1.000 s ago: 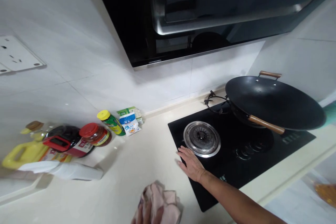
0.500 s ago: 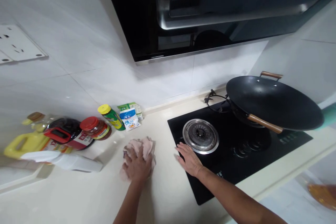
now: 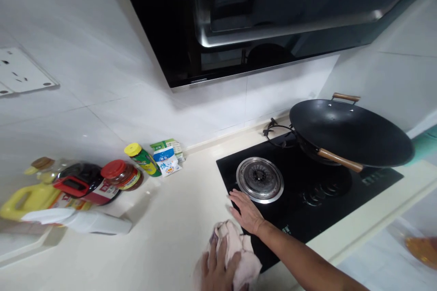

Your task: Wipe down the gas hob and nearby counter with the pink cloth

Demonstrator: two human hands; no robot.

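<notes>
My left hand (image 3: 218,269) presses down on a crumpled pale pink cloth (image 3: 237,252) near the front left corner of the black gas stove (image 3: 269,232). Its fingers are spread over the cloth, and the lower part of the hand is cut off by the frame edge. My right hand (image 3: 247,213) lies palm down at the left edge of the stove with its fingers stretched out, holding nothing. Just beyond those fingertips is the round metal burner (image 3: 260,179), with no pan support over it.
A black wok (image 3: 351,134) with wooden handles sits over the right burner, and a black pan support (image 3: 278,135) leans behind. At left stand a red-lidded jar (image 3: 122,175), a green yellow-capped container (image 3: 143,159), packets (image 3: 167,159), bottles and a white spray bottle (image 3: 82,220). The range hood (image 3: 256,22) hangs above.
My left hand has slid the cloth across the counter, rightward and toward me, onto the stove's edge. My right hand stays at almost the same place. The view has shifted slightly.
</notes>
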